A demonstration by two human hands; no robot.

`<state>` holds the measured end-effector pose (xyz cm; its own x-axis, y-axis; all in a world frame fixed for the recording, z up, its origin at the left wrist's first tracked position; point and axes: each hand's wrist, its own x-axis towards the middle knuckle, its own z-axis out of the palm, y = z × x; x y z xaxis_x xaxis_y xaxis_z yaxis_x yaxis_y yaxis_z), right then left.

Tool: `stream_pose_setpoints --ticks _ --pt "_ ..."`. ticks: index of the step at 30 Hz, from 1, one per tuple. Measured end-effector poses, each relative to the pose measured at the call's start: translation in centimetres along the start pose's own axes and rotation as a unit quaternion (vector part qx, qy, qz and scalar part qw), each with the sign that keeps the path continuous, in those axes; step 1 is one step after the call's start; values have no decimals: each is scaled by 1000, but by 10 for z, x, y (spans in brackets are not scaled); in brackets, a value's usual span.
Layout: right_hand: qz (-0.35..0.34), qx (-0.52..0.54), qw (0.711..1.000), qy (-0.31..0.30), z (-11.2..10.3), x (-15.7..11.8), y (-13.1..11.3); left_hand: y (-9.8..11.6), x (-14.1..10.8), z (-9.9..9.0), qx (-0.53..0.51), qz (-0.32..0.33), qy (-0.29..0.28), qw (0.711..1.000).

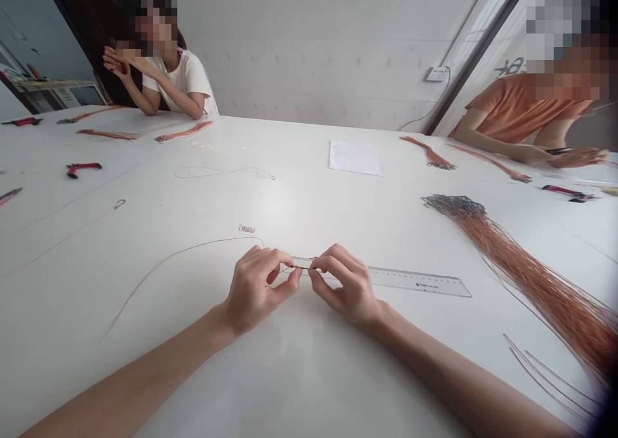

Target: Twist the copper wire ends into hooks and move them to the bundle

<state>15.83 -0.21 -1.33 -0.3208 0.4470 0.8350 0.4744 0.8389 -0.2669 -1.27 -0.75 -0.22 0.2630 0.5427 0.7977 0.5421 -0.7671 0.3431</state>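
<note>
Locate the piece (302,267), short, dark and orange, above the near middle of the desk (290,373), between the fingertips of both hands. Record for the left hand (255,286) a grip of thumb and forefinger, pinching one end of the piece. Record for the right hand (346,283) a matching grip, pinching the opposite end. Trace the line (178,252) from behind the left hand, in a thin reddish curve across the desk to a free end at the left. Presume a join between line and piece; cannot confirm behind the fingers. Find the ruler (420,282) behind the right hand, projecting to the right, and the tag (246,228) just beyond the left hand, apart from it.

Rate progress as partway, by judgement, with the piece taken up in both grips and not yet laid down. Cannot tell knot from sleeve on the piece. At the right, note the bundle (526,270), with dark ends gathered together, and the loose strands (545,381) beside it. Cannot sort worked from unworked there. At the left, note a hook (120,203) and pliers (74,167), well apart from both hands.
</note>
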Motion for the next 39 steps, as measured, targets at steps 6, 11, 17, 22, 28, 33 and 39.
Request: stream_pose_setpoints --ticks 6,11,17,22,28,33,39 --pt "12 3 1000 -4 0 2 -1 1 1 0 1 -9 -1 1000" --pt "54 8 998 -1 0 3 -1 -2 0 1 13 -26 -15 999" --pt "136 14 991 -10 3 3 5 -11 0 2 -2 -102 -49 994" --pt "205 42 976 -56 4 3 10 -15 1 2 -60 -169 -104 978" --pt "308 88 944 -77 3 7 12 -17 2 3 -69 -251 -182 948" --pt "335 102 934 -66 1 9 12 -18 3 4 -79 -279 -188 938" --pt "377 92 922 -9 -2 11 11 -25 7 1 -89 -314 -143 934"
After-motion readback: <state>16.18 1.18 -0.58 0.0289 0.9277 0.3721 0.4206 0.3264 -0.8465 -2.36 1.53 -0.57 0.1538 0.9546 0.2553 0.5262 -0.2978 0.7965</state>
